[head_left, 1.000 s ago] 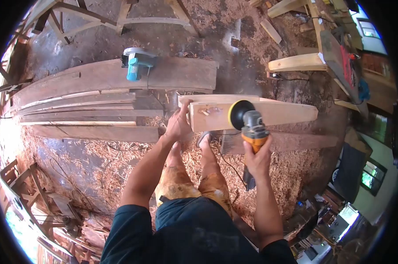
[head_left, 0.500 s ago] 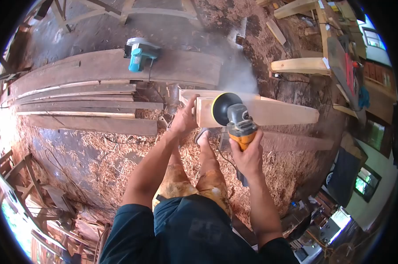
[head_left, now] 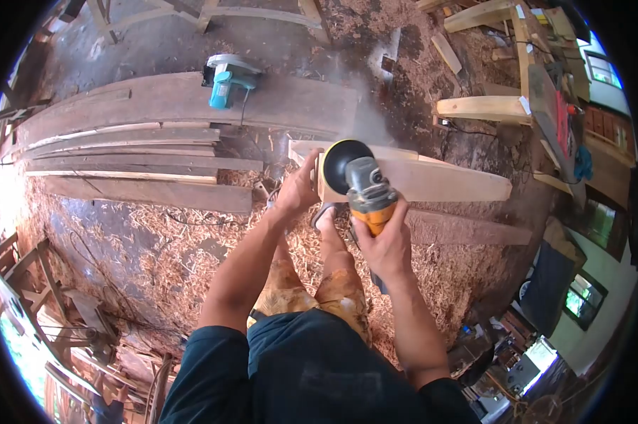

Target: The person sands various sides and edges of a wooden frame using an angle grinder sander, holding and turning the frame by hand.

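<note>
My right hand (head_left: 388, 247) is wrapped round the orange-and-grey body of an angle grinder (head_left: 368, 187). A round black sanding pad (head_left: 343, 161) with a yellow rim is fitted on its head. The pad lies over the left end of a pale wooden beam (head_left: 460, 181), and fine dust hangs just behind it. My left hand (head_left: 299, 189) closes on the beam's left end, close beside the pad; its fingertips are partly hidden. A second pale timber (head_left: 305, 148) shows along the beam's far side.
Beyond the beam, a teal circular saw (head_left: 222, 88) rests on a wide plank (head_left: 149, 106). Several narrow boards (head_left: 142, 166) lie at the left. Wood shavings (head_left: 185, 247) cover the floor around my feet. A wooden frame (head_left: 485, 106) stands at the right, with a cable near it.
The grinder and my right hand have moved left along the beam, bringing the pad nearer my left hand. The dust cloud is thinner. My left hand stays at the beam's end.
</note>
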`<state>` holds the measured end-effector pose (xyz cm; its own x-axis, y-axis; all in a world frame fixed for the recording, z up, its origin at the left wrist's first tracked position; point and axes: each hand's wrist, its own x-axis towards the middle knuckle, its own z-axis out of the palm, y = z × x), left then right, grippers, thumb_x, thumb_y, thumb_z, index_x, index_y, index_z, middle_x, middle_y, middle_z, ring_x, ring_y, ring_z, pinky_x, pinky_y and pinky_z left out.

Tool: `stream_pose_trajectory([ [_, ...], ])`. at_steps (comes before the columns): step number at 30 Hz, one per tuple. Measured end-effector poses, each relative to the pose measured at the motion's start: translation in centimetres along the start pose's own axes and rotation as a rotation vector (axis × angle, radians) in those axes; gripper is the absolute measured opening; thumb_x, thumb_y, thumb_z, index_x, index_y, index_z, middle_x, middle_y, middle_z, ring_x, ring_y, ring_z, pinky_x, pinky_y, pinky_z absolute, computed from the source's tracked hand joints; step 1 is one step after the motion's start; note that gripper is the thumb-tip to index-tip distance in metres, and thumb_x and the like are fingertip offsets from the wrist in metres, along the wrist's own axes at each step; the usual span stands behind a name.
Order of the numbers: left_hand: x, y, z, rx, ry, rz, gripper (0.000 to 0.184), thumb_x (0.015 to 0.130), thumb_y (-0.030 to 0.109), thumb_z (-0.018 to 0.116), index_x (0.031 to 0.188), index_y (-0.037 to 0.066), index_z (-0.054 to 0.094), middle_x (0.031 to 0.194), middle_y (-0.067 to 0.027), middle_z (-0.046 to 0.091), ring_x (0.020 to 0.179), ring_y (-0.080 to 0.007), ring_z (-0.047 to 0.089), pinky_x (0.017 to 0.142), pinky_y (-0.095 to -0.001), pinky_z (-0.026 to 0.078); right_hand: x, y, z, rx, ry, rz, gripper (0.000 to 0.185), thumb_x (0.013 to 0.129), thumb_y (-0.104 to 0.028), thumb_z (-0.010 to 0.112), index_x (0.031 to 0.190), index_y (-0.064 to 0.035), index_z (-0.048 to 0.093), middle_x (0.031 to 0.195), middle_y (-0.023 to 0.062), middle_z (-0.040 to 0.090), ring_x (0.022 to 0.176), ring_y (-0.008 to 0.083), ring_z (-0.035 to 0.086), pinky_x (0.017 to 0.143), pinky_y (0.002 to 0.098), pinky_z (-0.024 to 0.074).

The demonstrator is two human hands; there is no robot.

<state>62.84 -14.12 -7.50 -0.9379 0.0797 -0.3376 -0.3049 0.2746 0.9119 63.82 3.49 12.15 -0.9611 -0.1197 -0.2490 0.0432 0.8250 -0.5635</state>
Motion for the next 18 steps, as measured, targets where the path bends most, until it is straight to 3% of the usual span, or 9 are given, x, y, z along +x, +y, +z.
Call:
stream_pose_trajectory([
  [4,0.3,0.4,-0.4,0.018,-0.019,-0.057,0.09,0.076,0.013,0.085,0.151,0.016,0.034,0.123,-0.0237,0.069,0.093,-0.0376,0.074,0.079,-0.0443,0.058,-0.5,1.5,-0.8,0.017,0.005,0.073,0.063,0.092,-0.025,0.073,0.134,-0.0032,0.032,0.107,0.0296,0.067,0.094,0.042,0.073,0.072,0.0494,0.0585],
  [5,0.5,-0.1,-0.1,0.021,-0.012,-0.06,0.089,0.076,0.012,0.085,0.15,0.016,0.035,0.123,-0.0238,0.069,0.093,-0.0376,0.074,0.079,-0.0443,0.058,-0.4,1.9,-1.3,0.093,-0.008,0.167,0.065,0.092,-0.025,0.073,0.136,-0.0031,0.029,0.106,0.0288,0.067,0.091,0.0404,0.073,0.072,0.0482,0.0593],
  [7,0.4,0.3,-0.2,0.032,-0.008,-0.061,0.087,0.077,0.011,0.083,0.15,0.015,0.035,0.123,-0.0245,0.069,0.093,-0.0378,0.074,0.08,-0.0442,0.058,-0.1,1.4,-1.2,0.081,-0.006,0.152,0.066,0.092,-0.025,0.073,0.136,-0.0029,0.029,0.106,0.0286,0.067,0.091,0.0402,0.073,0.072,0.0477,0.0597],
  [10,0.0,0.9,-0.4,-0.034,0.034,0.031,0.073,0.088,0.021,0.072,0.151,0.018,0.036,0.1,-0.032,0.07,0.095,-0.0511,0.068,0.083,-0.0547,0.054,-0.4,-0.2,0.4,0.034,-0.04,0.048,0.069,0.091,-0.023,0.074,0.138,-0.0015,0.028,0.107,0.0287,0.067,0.089,0.0393,0.073,0.074,0.0478,0.0603],
  [11,0.3,1.1,-0.5,-0.017,0.057,0.117,0.075,0.087,0.02,0.071,0.153,0.016,0.035,0.107,-0.0312,0.07,0.099,-0.0498,0.068,0.085,-0.0538,0.054,-0.7,-0.4,0.8,0.012,-0.015,-0.01,0.073,0.09,-0.027,0.075,0.14,-0.0013,0.029,0.107,0.0306,0.067,0.091,0.0442,0.072,0.075,0.0501,0.0596],
  [12,0.4,1.0,-0.6,0.008,0.027,0.04,0.077,0.086,0.019,0.073,0.153,0.016,0.035,0.109,-0.0307,0.07,0.101,-0.0492,0.067,0.086,-0.053,0.054,-1.0,-0.5,1.0,-0.009,0.007,-0.066,0.077,0.09,-0.031,0.076,0.143,-0.0011,0.029,0.108,0.0324,0.066,0.093,0.0491,0.07,0.076,0.0523,0.0588],
  [15,0.4,0.7,-0.7,0.023,-0.049,-0.117,0.083,0.084,0.02,0.075,0.156,0.017,0.033,0.116,-0.0305,0.068,0.108,-0.0475,0.066,0.088,-0.0508,0.054,-1.7,1.8,0.0,0.062,-0.031,0.166,0.076,0.089,-0.03,0.076,0.141,0.0001,0.03,0.107,0.0318,0.067,0.093,0.0478,0.071,0.076,0.0509,0.0594],
  [18,-0.1,0.7,-0.5,-0.003,0.077,0.079,0.082,0.085,0.018,0.073,0.156,0.019,0.033,0.113,-0.0329,0.068,0.106,-0.0482,0.067,0.088,-0.0518,0.054,-1.3,2.9,-1.7,0.015,0.08,0.122,0.071,0.09,-0.03,0.076,0.138,0.0012,0.033,0.104,0.0297,0.068,0.093,0.0431,0.073,0.074,0.0474,0.0613],
])
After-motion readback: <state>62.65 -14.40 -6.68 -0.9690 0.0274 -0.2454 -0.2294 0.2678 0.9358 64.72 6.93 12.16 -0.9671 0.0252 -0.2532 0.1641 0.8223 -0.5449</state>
